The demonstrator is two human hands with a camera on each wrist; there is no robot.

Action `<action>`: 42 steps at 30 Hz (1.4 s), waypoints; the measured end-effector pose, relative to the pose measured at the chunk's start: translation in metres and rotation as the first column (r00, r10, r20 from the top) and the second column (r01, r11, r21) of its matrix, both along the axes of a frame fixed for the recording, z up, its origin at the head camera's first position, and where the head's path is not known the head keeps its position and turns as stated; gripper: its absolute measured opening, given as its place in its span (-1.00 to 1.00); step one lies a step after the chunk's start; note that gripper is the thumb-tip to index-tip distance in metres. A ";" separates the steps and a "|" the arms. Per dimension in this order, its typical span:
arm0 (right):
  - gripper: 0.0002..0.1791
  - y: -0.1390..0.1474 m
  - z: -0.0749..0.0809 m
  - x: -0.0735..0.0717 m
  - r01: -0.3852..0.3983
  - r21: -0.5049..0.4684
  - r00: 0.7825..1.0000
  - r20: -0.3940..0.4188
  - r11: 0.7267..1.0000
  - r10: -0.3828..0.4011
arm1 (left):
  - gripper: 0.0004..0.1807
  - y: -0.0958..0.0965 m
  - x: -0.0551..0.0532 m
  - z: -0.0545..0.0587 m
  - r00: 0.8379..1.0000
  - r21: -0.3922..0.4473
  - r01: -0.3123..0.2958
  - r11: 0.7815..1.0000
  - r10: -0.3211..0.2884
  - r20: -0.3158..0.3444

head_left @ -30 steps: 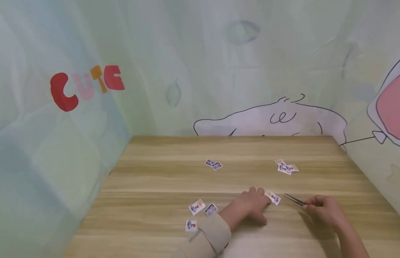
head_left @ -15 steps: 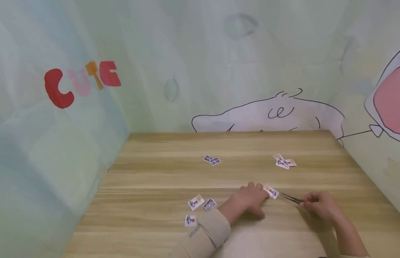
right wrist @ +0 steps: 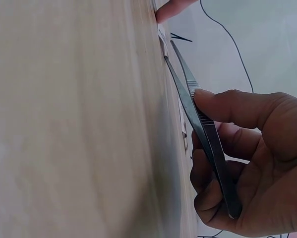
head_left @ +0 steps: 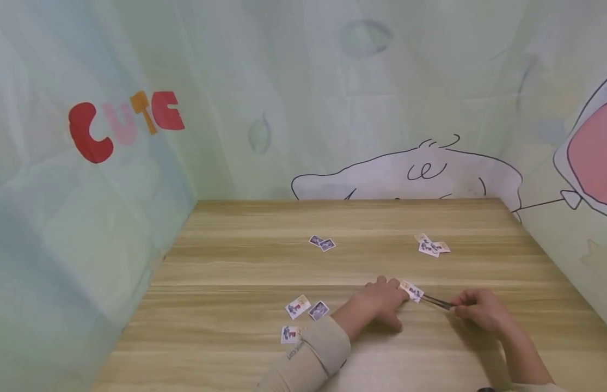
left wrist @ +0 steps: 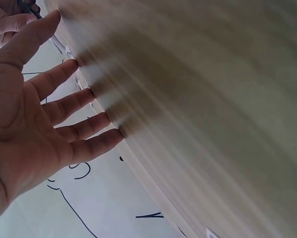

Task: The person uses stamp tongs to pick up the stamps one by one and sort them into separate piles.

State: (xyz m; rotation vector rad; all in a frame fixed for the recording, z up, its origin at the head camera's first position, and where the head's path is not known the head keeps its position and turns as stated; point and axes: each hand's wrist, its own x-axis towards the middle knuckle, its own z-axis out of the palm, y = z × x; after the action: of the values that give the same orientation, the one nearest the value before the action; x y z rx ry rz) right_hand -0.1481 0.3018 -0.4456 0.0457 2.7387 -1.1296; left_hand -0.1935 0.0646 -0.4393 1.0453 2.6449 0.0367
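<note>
My right hand [head_left: 481, 311] pinches a pair of dark metal tweezers [head_left: 437, 302] between thumb and fingers. In the right wrist view the tweezers [right wrist: 206, 130] have their tips slightly apart, close to the tabletop. At the right edge of a small printed paper piece, like a stamp [head_left: 413, 291], the tips appear to meet it in the head view; whether they grip it I cannot tell. My left hand [head_left: 383, 305] rests its spread fingertips on the table, one finger at the stamp's left end. The left wrist view shows its palm [left wrist: 24, 124] with straight fingers.
Two overlapping dark stamps [head_left: 326, 245] lie at the back centre of the wooden table [head_left: 244, 267]. A small overlapping group of stamps [head_left: 429, 249] lies back right. Near the left sleeve [head_left: 327, 343] are a white stamp [head_left: 297, 307], a dark stamp [head_left: 319, 310] and another white stamp [head_left: 289, 335].
The right hand has moved left, bringing the tweezer tips from beside the stamp to its right edge. The left hand stays in place. The head view has shifted slightly.
</note>
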 end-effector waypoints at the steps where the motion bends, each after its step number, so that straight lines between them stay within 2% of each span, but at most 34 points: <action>1: -0.79 -0.001 0.000 -0.001 0.002 -0.001 1.000 0.004 1.000 -0.002 | -0.32 0.000 0.000 0.000 1.000 0.000 0.000 1.000 0.000 0.000; 23: -0.89 -0.008 0.000 -0.003 -0.007 -0.029 1.000 0.000 1.000 0.007 | -0.32 -0.001 0.002 0.005 1.000 -0.008 0.000 1.000 0.000 -0.002; 30: -0.91 -0.009 0.000 -0.001 -0.014 -0.033 0.999 -0.029 0.999 0.013 | -0.32 -0.002 0.002 0.006 1.000 0.016 -0.007 1.000 0.007 0.023; 37: -0.90 -0.008 0.002 0.000 0.012 -0.015 0.999 -0.036 1.000 -0.012 | -0.27 -0.005 0.004 0.008 0.999 0.041 -0.002 0.999 0.000 0.049; 42: -0.89 -0.006 0.004 0.003 0.038 -0.039 0.999 -0.028 0.999 -0.039 | -0.24 -0.005 0.004 0.008 1.000 0.052 0.020 0.998 -0.021 0.021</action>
State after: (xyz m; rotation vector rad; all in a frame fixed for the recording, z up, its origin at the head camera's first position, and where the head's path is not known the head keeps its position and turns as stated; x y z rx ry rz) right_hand -0.1454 0.2954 -0.4413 0.0781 2.7513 -1.2014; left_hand -0.1890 0.0597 -0.4317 1.0828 2.6262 0.1126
